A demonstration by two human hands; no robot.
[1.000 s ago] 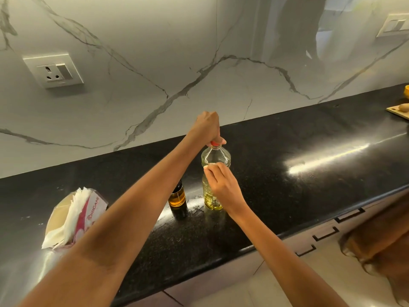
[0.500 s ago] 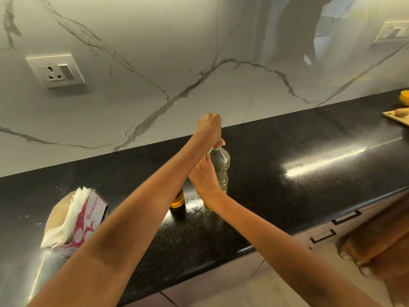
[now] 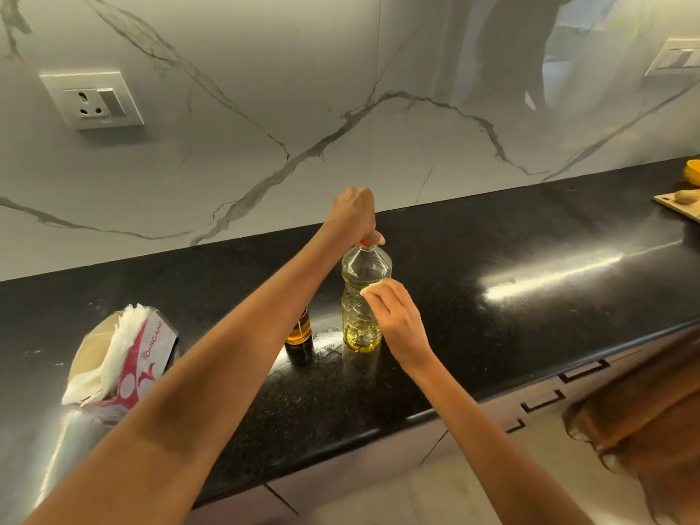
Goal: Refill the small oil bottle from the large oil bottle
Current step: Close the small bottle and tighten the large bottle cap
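A large clear plastic oil bottle [image 3: 358, 297] with pale yellow oil and a red cap stands upright on the black counter [image 3: 492, 327]. My left hand [image 3: 354, 216] grips its cap from above. My right hand [image 3: 396, 320] holds the bottle's body from the right side, fingers curled against it. Just left of it stands the small dark glass bottle [image 3: 299, 335] with amber oil, its top hidden behind my left forearm.
An open pink-and-white tissue box [image 3: 125, 354] sits at the counter's left. A wooden cutting board [image 3: 682, 206] with something orange lies far right. A wall socket [image 3: 92, 102] is on the marble backsplash. Drawers run below the counter edge.
My right hand shifted from the bottle's left side back to its right side. My left hand stays on the cap. The bottles have not moved.
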